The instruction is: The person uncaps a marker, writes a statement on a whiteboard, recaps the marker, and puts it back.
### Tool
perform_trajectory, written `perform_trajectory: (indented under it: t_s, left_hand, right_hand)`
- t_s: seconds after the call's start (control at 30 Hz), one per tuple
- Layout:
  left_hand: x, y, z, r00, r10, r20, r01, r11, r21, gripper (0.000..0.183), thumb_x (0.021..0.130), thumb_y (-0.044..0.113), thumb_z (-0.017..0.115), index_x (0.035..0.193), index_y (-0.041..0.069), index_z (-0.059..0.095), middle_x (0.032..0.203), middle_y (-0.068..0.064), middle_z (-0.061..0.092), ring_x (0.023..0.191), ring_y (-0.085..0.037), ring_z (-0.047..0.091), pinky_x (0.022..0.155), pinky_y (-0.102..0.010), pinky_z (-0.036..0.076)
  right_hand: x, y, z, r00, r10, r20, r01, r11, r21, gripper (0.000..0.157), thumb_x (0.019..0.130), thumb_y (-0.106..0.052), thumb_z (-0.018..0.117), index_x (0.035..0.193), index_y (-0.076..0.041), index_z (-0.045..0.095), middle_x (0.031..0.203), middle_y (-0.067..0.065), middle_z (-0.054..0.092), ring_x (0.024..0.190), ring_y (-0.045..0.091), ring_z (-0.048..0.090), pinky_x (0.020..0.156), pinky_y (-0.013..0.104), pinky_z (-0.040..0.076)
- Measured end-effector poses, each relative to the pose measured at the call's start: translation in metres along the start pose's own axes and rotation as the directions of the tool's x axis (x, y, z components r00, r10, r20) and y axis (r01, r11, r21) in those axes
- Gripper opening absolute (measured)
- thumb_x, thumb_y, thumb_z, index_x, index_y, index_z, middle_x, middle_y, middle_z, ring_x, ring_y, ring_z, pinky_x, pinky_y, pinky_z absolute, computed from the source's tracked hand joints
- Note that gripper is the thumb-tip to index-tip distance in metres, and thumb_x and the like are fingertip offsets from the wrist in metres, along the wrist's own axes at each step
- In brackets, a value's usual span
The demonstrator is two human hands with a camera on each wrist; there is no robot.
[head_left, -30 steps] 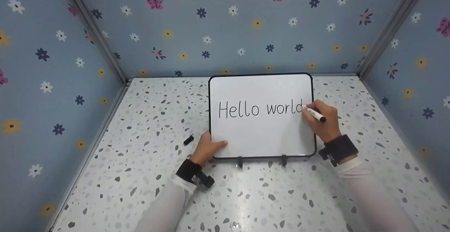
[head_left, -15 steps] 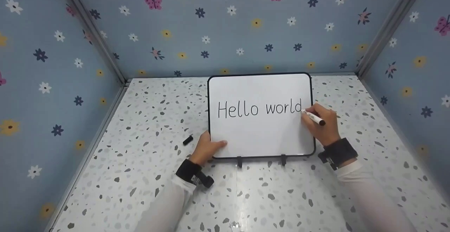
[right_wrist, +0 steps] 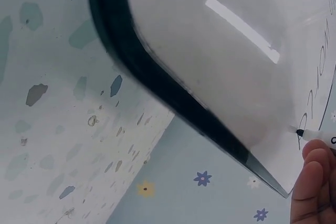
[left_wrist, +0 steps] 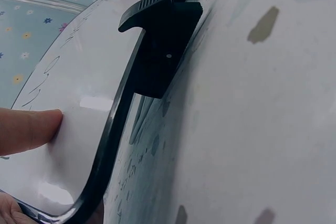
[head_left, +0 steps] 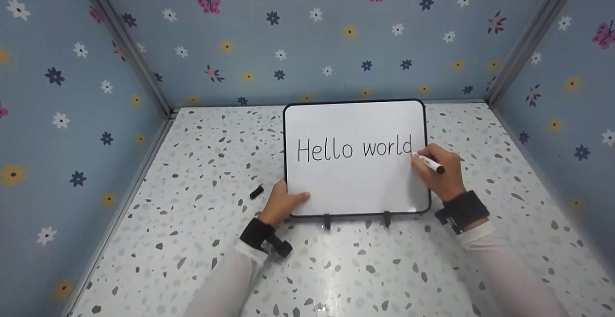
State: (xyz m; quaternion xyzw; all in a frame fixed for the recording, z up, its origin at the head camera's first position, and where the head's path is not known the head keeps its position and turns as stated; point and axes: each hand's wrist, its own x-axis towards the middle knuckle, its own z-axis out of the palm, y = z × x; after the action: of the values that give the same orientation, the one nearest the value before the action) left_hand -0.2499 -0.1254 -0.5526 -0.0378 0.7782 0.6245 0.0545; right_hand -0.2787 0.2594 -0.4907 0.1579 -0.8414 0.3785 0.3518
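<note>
A whiteboard [head_left: 355, 182] with a black frame stands tilted on the table, bearing the handwritten words "Hello world" in black. At its lower left edge my left hand [head_left: 281, 202] grips the board, thumb on the white face and the other fingers mostly hidden behind. My right hand [head_left: 443, 170] pinches a white marker [head_left: 431, 163] with a dark end at the board's right side. In the right wrist view the marker's black tip [right_wrist: 300, 132] is at the foot of the letter "d"; I cannot tell whether it touches. A black marker cap [head_left: 257, 192] lies left of the board.
Two black feet, one of them the left foot [head_left: 327, 221], hold up the board's bottom edge. The speckled table [head_left: 206, 163] is bounded by blue flowered walls [head_left: 307, 38] at the back and sides. Each wrist wears a black band, such as the right band [head_left: 463, 210].
My right hand has slid slightly down with the marker, from beside the "d" to its foot. The left hand keeps its hold on the board. The head view has shifted a little.
</note>
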Motion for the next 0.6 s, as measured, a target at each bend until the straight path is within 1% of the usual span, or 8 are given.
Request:
perform_trajectory:
  t_s: [0.2, 0.3, 0.43, 0.6]
  left_hand:
    - [0.0, 0.001, 0.0, 1.0, 0.001, -0.001, -0.001, 1.0, 0.004, 0.053, 0.088, 0.004, 0.078, 0.136, -0.008, 0.061, 0.135, -0.029, 0.069, 0.124, -0.04, 0.068, 0.117, -0.053, 0.051]
    - [-0.001, 0.002, 0.0, 1.0, 0.003, -0.002, -0.003, 1.0, 0.017, 0.053, 0.088, 0.004, 0.077, 0.136, -0.009, 0.06, 0.136, -0.03, 0.068, 0.127, -0.041, 0.067, 0.119, -0.054, 0.049]
    - [-0.001, 0.002, 0.0, 1.0, 0.002, -0.003, -0.001, 0.999, 0.032, 0.053, 0.089, 0.005, 0.077, 0.137, -0.009, 0.06, 0.139, -0.03, 0.068, 0.13, -0.042, 0.066, 0.121, -0.054, 0.047]
    - [-0.001, 0.002, 0.0, 1.0, -0.007, -0.005, 0.007, 0.999, 0.043, 0.054, 0.089, 0.006, 0.077, 0.137, -0.009, 0.059, 0.138, -0.03, 0.068, 0.129, -0.042, 0.066, 0.12, -0.054, 0.048]
  right_hand:
    - [0.003, 0.001, -0.002, 0.999, 0.035, -0.023, -0.035, 0.999, 0.029, 0.005, 0.081, 0.004, 0.073, 0.078, 0.004, 0.07, 0.063, 0.014, 0.07, 0.056, 0.003, 0.051, 0.054, 0.01, 0.038]
    - [0.007, 0.003, -0.004, 0.998, 0.06, -0.029, -0.06, 0.998, 0.017, 0.003, 0.083, 0.002, 0.071, 0.08, 0.004, 0.07, 0.067, 0.016, 0.072, 0.057, 0.001, 0.052, 0.055, 0.009, 0.039]
    - [0.014, 0.006, -0.005, 0.995, 0.093, -0.039, -0.093, 0.996, 0.0, 0.006, 0.085, -0.001, 0.071, 0.083, 0.004, 0.072, 0.07, 0.019, 0.074, 0.058, -0.003, 0.052, 0.056, 0.007, 0.038]
    - [0.021, 0.009, -0.007, 0.995, 0.093, -0.045, -0.093, 0.996, 0.004, 0.008, 0.086, -0.002, 0.073, 0.086, 0.006, 0.072, 0.074, 0.021, 0.075, 0.061, -0.009, 0.053, 0.059, 0.006, 0.04]
